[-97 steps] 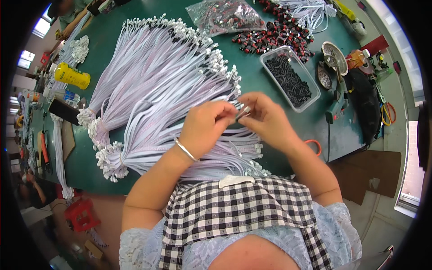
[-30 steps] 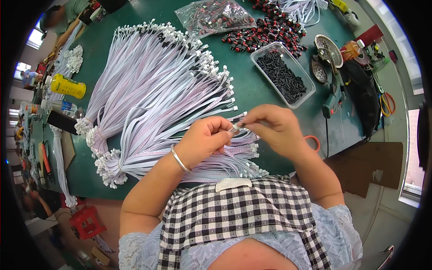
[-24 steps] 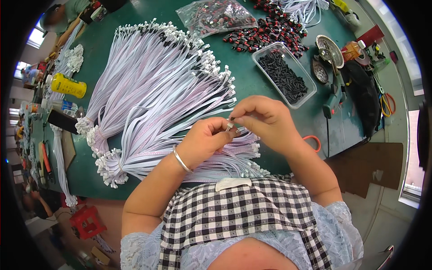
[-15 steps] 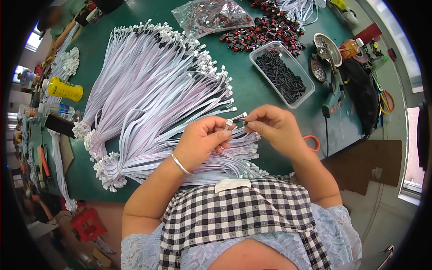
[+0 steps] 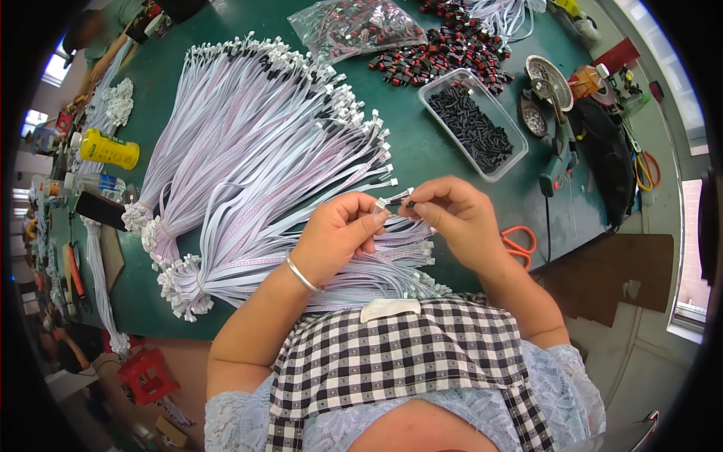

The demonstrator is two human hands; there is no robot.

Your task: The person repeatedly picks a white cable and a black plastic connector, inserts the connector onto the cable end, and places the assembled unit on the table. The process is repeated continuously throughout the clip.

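Note:
My left hand (image 5: 339, 232), a silver bangle on its wrist, pinches a flat white cable just behind its white connector (image 5: 381, 204). Close to its right, my right hand (image 5: 461, 220) has thumb and forefinger closed on a small black sleeve (image 5: 410, 203), like those in the clear box. The two hands nearly meet, and the fingers partly hide the cable end. Beneath and left of them fan out several bundles of white ribbon cables (image 5: 248, 143), their white connectors spread along the far and right sides.
A clear plastic box (image 5: 491, 175) of short black sleeves stands beyond my right hand. Behind it lie red-and-black parts (image 5: 452, 56) and a filled plastic bag (image 5: 354, 30). Orange-handled scissors (image 5: 520, 242), a green hot glue gun (image 5: 557, 154) and a metal dish (image 5: 548, 81) are at right; a yellow bottle (image 5: 109, 149) is at left.
My right hand has shifted slightly right and down, its fingertips still close to the connector. More of the orange scissor handles shows beside my right wrist. The left hand has barely moved.

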